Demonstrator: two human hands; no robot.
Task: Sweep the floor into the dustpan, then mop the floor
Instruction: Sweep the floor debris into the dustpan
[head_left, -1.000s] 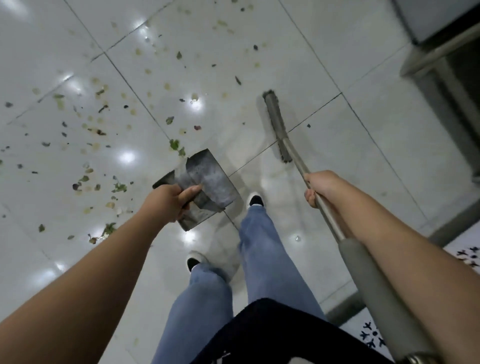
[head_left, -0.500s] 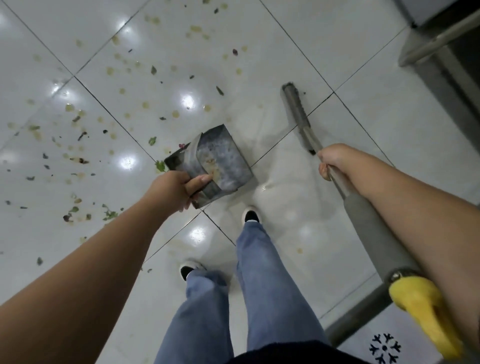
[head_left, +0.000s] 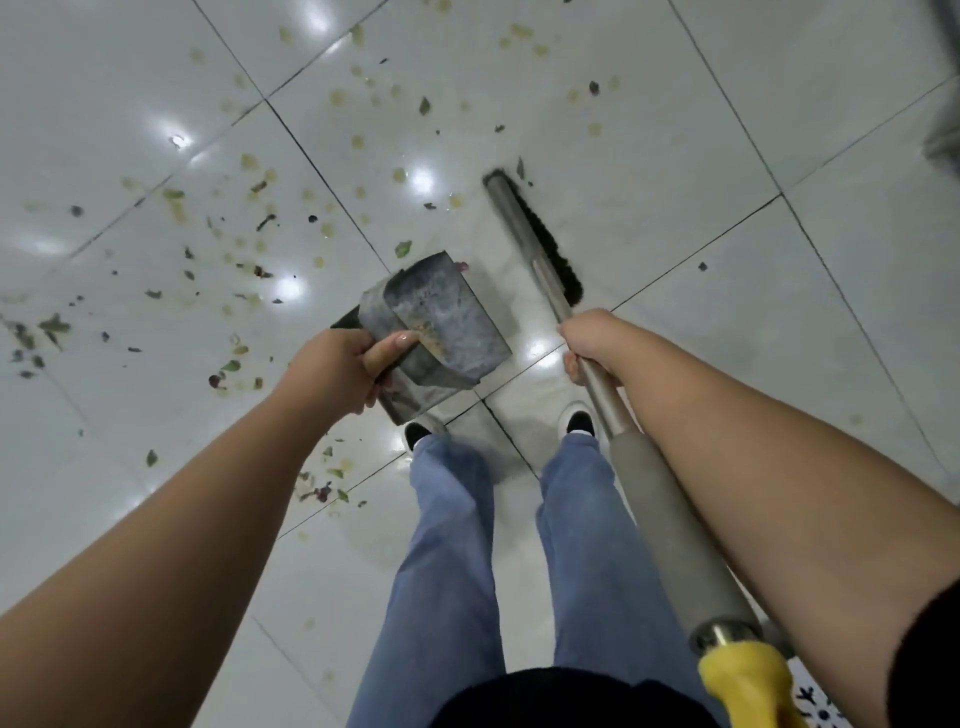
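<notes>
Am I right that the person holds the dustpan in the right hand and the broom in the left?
Not quite: the head view shows the sides reversed. The left hand holds the dustpan, and the right hand grips the broom.

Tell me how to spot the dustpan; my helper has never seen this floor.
Start at the white tiled floor strewn with leaf scraps, then look just ahead of the person's shoes. The dustpan is the dull grey metal scoop gripped by the left hand, left of the long-handled broom.
</notes>
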